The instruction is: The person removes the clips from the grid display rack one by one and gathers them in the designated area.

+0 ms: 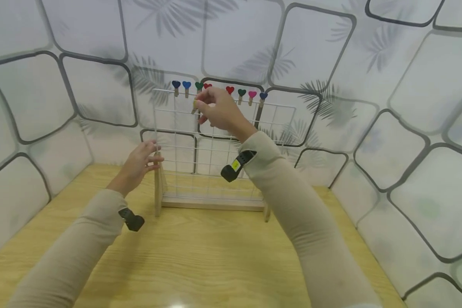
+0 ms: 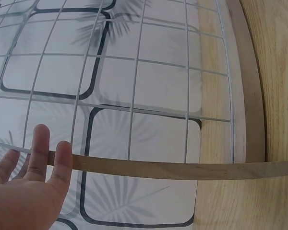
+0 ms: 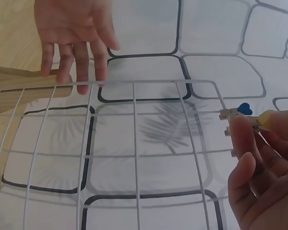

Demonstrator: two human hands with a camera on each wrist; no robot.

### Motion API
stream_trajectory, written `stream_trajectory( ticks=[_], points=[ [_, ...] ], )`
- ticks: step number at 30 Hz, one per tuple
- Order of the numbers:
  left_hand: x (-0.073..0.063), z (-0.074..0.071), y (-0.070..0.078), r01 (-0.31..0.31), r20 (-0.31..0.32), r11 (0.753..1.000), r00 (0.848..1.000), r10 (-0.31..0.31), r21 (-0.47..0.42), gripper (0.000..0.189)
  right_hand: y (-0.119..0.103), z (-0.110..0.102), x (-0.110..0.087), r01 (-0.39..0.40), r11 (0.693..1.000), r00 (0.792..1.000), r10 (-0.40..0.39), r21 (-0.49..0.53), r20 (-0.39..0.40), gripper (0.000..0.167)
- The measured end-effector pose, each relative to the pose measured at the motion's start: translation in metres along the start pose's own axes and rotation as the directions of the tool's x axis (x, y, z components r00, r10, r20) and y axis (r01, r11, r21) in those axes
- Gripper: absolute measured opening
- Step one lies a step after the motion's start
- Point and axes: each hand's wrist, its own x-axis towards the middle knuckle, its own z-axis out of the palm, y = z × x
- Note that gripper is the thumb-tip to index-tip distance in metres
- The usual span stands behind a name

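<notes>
My right hand (image 1: 218,110) pinches a small wooden clothespin with a yellow heart (image 1: 195,105) between thumb and fingers, in front of the grid's upper part. A white wire grid (image 3: 136,143) stands upright in a wooden stand (image 1: 211,203). Along its top wire sit several heart clothespins, among them a blue one (image 1: 186,85), a pink one (image 1: 252,95) and a dark blue one (image 1: 263,96); my right hand covers part of the row. At the grid's left side my left hand (image 1: 139,161) has its fingers extended, fingertips right at the wooden upright (image 2: 182,171).
The stand rests on a light wood-grain table (image 1: 200,256). Close behind and on both sides rise pale walls (image 1: 242,38) printed with dark rounded outlines and leaf shadows. Each wrist wears a black strap with a camera (image 1: 132,220).
</notes>
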Motion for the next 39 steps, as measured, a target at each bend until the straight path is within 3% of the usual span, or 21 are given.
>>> stream_trajectory(
  ticks=[14, 24, 33, 39],
  points=[
    [-0.003, -0.001, 0.002, 0.025, 0.031, 0.999, 0.999, -0.027, 0.034, 0.066, 0.071, -0.033, -0.083, -0.039, 0.996, 0.996, 0.044, 0.075, -0.076, 0.021],
    [-0.003, -0.001, -0.002, 0.012, 0.014, 0.998, 1.000, -0.013, 0.066, 0.068, 0.128, -0.050, -0.138, -0.167, 0.982, 0.977, 0.177, 0.093, -0.115, 0.028],
    [0.001, 0.002, -0.001, 0.032, -0.012, 0.998, 0.999, -0.031, 0.051, 0.065, 0.167, -0.063, -0.161, -0.229, 0.965, 0.952, 0.249, 0.126, -0.180, 0.029],
    [-0.002, 0.003, 0.000, 0.043, -0.025, 0.998, 0.999, -0.042, 0.052, 0.064, 0.187, -0.069, -0.170, -0.291, 0.946, 0.932, 0.314, 0.142, -0.182, 0.030]
  ],
)
